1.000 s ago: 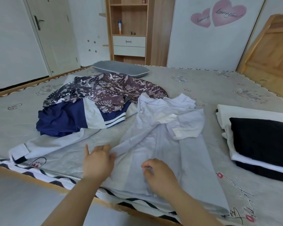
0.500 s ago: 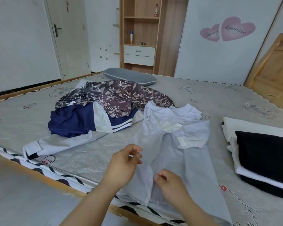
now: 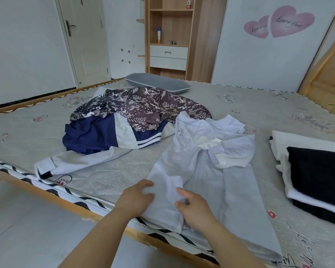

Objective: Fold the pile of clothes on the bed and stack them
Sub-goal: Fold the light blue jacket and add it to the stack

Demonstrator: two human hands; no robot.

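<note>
Pale lavender-grey trousers (image 3: 238,192) lie spread on the bed (image 3: 112,171), waistband away from me, legs toward the near edge. My left hand (image 3: 137,198) pinches the left leg's outer edge near the hem. My right hand (image 3: 195,207) grips the same leg's fabric just to the right, bunching it. Behind lies the unfolded pile: a brown patterned garment (image 3: 143,107) over a navy and white jacket (image 3: 97,136). A folded stack of black and white clothes (image 3: 315,176) sits at the right.
A grey pillow (image 3: 159,83) lies at the far side of the bed. The wooden bed frame edge (image 3: 70,206) runs diagonally in front of me, with floor at the lower left. A wooden shelf unit (image 3: 170,35) and a door (image 3: 85,39) stand behind.
My left hand has come back down from a raised pinch onto the trouser leg. Both hands now hold the left leg, which is folded narrower than before. The camera has moved in closer.
</note>
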